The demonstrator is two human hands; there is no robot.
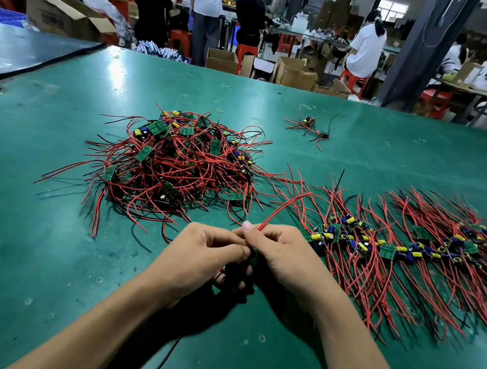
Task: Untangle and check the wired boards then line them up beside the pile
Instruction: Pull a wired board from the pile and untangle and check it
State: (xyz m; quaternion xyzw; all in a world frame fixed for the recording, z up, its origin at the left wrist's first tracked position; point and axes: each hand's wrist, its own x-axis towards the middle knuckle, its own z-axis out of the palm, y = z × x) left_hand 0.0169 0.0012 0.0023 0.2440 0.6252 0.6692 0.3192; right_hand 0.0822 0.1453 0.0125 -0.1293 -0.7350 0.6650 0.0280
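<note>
- The left hand (207, 255) and the right hand (283, 255) meet fingertip to fingertip at the near middle of the flat green matted surface (32, 245). The fingers of both are curled.
- Both hands pinch one thin red insulated wire (283, 205). It leaves the fingertips and arcs away toward 1 o'clock.
- A dark part of the held piece (235, 274) shows between the palms. It is too hidden to tell whether it is the board.
- A thin black wire (164, 361) trails from under the left wrist toward 7 o'clock.
- The tangled pile of small green circuit boards with red and black leads (174, 166) lies near the hands at 11 o'clock. Its nearest wires end just short of the left knuckles.
- The lined-up row of green boards with blue and yellow capacitors (402, 246) begins just beside the right hand at 2 o'clock and runs off toward 3 o'clock. Its leads fan out to the far and near sides.
- A small stray cluster of wired boards (309, 127) lies well apart at 1 o'clock.
- A yellow rubber band (219, 111) lies just beyond the pile.
- Past the far edge, people work at benches among open brown cardboard boxes (64, 12) and red plastic stools (246, 52).
</note>
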